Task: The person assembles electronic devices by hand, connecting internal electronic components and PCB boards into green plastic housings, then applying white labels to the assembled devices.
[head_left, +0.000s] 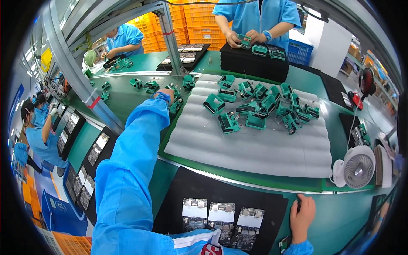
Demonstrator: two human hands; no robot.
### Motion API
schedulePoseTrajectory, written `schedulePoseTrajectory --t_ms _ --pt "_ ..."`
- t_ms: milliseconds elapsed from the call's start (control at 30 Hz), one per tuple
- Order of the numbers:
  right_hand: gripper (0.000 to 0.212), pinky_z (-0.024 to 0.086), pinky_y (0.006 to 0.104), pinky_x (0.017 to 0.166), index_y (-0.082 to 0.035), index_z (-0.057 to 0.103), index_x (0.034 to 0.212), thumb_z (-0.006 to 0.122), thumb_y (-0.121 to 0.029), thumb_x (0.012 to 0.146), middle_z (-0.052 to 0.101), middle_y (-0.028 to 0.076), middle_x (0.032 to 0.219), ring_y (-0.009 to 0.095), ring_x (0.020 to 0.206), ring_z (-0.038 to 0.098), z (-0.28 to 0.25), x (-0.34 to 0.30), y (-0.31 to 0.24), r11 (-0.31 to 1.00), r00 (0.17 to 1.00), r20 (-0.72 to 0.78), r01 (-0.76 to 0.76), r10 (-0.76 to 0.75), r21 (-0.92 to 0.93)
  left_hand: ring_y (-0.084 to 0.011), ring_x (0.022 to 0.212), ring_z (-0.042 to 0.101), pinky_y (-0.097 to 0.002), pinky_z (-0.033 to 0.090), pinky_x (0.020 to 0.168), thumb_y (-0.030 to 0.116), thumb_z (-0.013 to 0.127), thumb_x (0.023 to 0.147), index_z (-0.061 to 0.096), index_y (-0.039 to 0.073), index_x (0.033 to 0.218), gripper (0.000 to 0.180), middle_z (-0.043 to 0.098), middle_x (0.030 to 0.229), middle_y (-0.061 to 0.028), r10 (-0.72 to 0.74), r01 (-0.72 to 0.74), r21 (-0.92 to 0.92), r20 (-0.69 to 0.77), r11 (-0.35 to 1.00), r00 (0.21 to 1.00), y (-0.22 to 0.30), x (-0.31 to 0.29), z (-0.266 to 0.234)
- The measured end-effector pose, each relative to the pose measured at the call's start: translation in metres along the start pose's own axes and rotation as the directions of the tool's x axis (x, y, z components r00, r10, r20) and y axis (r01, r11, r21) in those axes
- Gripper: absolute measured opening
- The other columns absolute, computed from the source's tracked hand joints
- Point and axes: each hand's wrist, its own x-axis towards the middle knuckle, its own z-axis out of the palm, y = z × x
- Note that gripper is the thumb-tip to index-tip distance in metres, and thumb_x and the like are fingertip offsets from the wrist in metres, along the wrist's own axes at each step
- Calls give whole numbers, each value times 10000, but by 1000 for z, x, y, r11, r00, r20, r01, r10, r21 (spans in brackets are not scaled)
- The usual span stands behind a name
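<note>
My left arm stretches far across the bench, and my left hand [167, 94] is at a green plastic fixture [175, 105] on the dark green belt. Its fingers are mostly hidden behind the wrist and sleeve, so the grip does not show. My right hand [302, 216] rests at the near edge, beside a black foam mat [178, 187], with its fingers curled around a small dark thing I cannot make out. Three circuit boards [221, 216] with white upper parts lie on that mat. A small part with green on it [284, 243] lies beside my right wrist.
Many green fixtures [257, 106] with thin wires lie on a grey foam sheet [246, 153]. A white fan [359, 167] stands at right. Across the bench, a person's hands [244, 37] handle a fixture over stacked black foam [250, 66]. A metal post [80, 76] rises at left.
</note>
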Motion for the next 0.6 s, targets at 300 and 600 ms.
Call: schedulePoseTrajectory --t_ms 300,600 --pt "212 435 426 716 -53 643 1037 678 -75 829 548 112 859 322 817 552 -3 1 0 999 998 -44 42 -41 27 -418 959 667 -455 536 828 12 660 779 678 48 1099 322 682 1006 -215 109 -194 -253 -313 948 943 -41 -63 2" --pt "215 471 435 737 -77 658 1031 696 -87 819 595 104 891 323 850 588 1 -3 9 997 994 -79 73 -71 33 -346 1000 641 -434 536 823 54 645 824 675 118 1107 292 615 1187 -130 819 -894 96 -454 437 351 34 -240 -98"
